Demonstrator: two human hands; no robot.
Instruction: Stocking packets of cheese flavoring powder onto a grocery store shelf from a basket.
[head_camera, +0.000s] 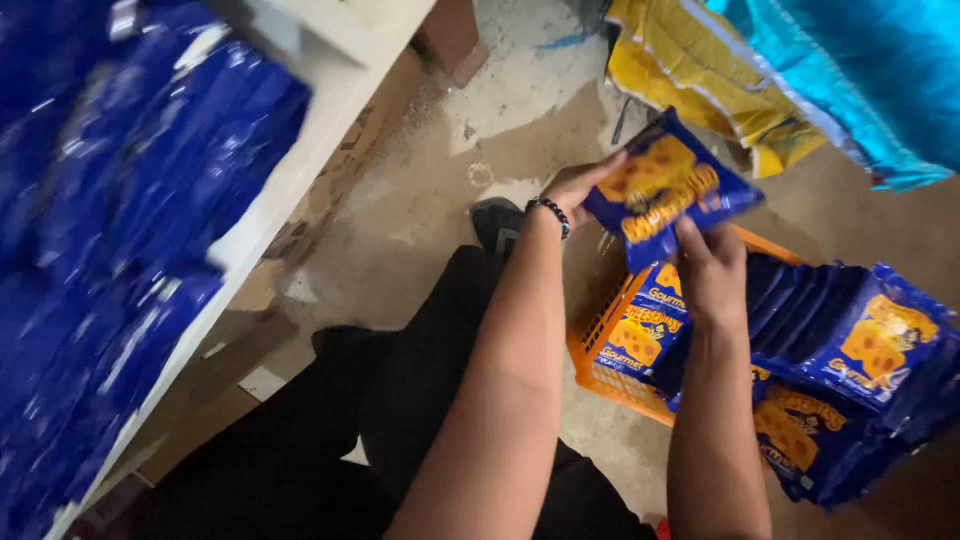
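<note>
Two hands holding one snack bag above a crate.
Left hand (578, 185) and right hand (712, 272) are both gripping the blue snack bag (668, 188) over the orange crate (610, 365).

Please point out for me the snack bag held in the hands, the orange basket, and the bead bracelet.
snack bag (668, 185): head view, on the bag's yellow-printed front.
orange basket (600, 370): head view, on its near left wall.
bead bracelet (551, 213): head view, on the beads at the left wrist.

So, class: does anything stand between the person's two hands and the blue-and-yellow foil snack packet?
Nothing visible does. The left hand and the right hand already grip the blue-and-yellow foil snack packet, above the orange plastic crate.
</note>
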